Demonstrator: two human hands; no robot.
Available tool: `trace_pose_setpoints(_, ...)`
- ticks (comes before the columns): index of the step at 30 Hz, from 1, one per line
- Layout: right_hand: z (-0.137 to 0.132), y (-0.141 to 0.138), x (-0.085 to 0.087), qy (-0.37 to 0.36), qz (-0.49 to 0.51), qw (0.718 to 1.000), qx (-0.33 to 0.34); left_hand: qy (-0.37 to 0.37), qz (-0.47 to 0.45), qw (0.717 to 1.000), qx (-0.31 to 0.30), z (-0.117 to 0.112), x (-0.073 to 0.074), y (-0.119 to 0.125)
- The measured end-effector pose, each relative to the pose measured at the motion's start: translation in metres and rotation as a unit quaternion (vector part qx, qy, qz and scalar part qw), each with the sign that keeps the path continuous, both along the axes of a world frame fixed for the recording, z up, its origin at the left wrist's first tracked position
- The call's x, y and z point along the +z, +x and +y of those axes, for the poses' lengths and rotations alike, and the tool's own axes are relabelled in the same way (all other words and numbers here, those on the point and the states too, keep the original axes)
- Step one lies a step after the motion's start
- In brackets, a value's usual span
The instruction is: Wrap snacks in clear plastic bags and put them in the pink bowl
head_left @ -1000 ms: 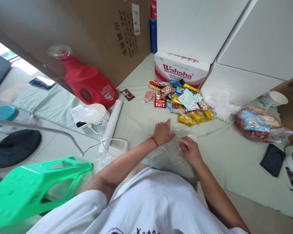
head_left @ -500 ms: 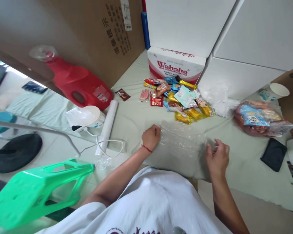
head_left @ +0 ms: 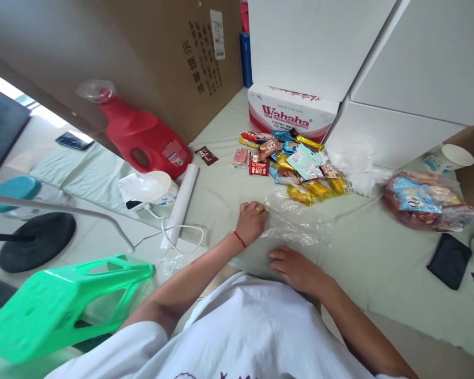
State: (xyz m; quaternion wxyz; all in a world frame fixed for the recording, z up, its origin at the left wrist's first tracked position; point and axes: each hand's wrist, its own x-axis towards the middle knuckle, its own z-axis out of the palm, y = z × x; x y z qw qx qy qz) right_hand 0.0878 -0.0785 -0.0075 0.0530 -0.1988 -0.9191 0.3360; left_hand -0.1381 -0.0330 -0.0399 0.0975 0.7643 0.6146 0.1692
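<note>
My left hand (head_left: pixel 253 221) is closed on the left side of a clear plastic bag (head_left: pixel 296 223). Wrinkled and thin, the bag lies on the pale green cloth just below a pile of wrapped snacks (head_left: pixel 290 160). My right hand (head_left: pixel 294 267) rests low, close to my shirt, its fingers loosely stretched towards the left with nothing visible in them. Whether those fingertips touch the bag's lower part is hard to make out.
Behind the snacks stands a Wahaha carton (head_left: pixel 292 113). A filled snack bag (head_left: pixel 422 202) and a black pouch (head_left: pixel 449 260) lie right. On the left are a red jug (head_left: pixel 142 139), a paper cup (head_left: pixel 161 187), a white roll (head_left: pixel 180 205) and a green stool (head_left: pixel 63 300).
My right hand has swung left and inward, from the bag's right side to beside my left hand. The bag, spread flat before, is now more crumpled. The view has shifted slightly.
</note>
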Motion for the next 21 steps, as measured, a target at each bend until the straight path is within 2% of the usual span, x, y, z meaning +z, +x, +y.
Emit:
trace_pose_setpoints(3, -0.004, 0.022, 0.016, -0.080, 0.026, 0.996, 0.000, 0.005, -0.031, 0.997, 0.065, 0.006, -0.002, -0.002)
trace_pose_setpoints(4, 0.004, 0.026, 0.024, -0.096, 0.039, 0.994, -0.026, 0.004, -0.033, 0.997, 0.066, 0.006, -0.002, -0.002)
trace_pose_setpoints(5, 0.018, 0.027, 0.031, -0.090, 0.054, 0.991, -0.079, -0.002, -0.030, 0.998, 0.059, 0.005, -0.003, -0.002)
trace_pose_setpoints(6, 0.037, 0.025, 0.038, -0.060, 0.069, 0.983, -0.158, -0.012, -0.024, 0.998, 0.048, 0.003, -0.003, -0.003)
trace_pose_setpoints(8, 0.087, 0.013, 0.046, 0.064, 0.090, 0.932, -0.346, -0.044, -0.008, 0.999, 0.027, -0.004, -0.002, -0.004)
trace_pose_setpoints(9, 0.113, 0.004, 0.046, 0.125, 0.080, 0.902, -0.405, -0.062, 0.000, 0.998, 0.016, -0.008, -0.002, -0.006)
trace_pose_setpoints(10, 0.136, -0.007, 0.044, 0.163, 0.048, 0.884, -0.435, -0.078, 0.009, 0.997, 0.005, -0.013, -0.002, -0.007)
trace_pose_setpoints(11, 0.155, -0.018, 0.040, 0.183, 0.010, 0.878, -0.443, -0.090, 0.019, 0.996, -0.006, -0.017, -0.002, -0.009)
trace_pose_setpoints(13, 0.176, -0.036, 0.031, 0.190, -0.051, 0.890, -0.412, -0.103, 0.040, 0.993, -0.027, -0.025, -0.003, -0.013)
trace_pose_setpoints(16, 0.174, -0.040, 0.020, 0.182, -0.024, 0.915, -0.359, -0.108, 0.065, 0.991, -0.039, -0.032, -0.006, -0.018)
trace_pose_setpoints(18, 0.170, -0.022, 0.021, 0.158, 0.053, 0.911, -0.377, -0.114, 0.076, 0.989, -0.046, -0.034, -0.008, -0.019)
trace_pose_setpoints(19, 0.173, -0.007, 0.024, 0.138, 0.091, 0.899, -0.406, -0.121, 0.078, 0.988, -0.050, -0.034, -0.008, -0.019)
trace_pose_setpoints(21, 0.192, 0.030, 0.033, 0.107, 0.139, 0.854, -0.490, -0.133, 0.078, 0.986, -0.056, -0.033, -0.008, -0.019)
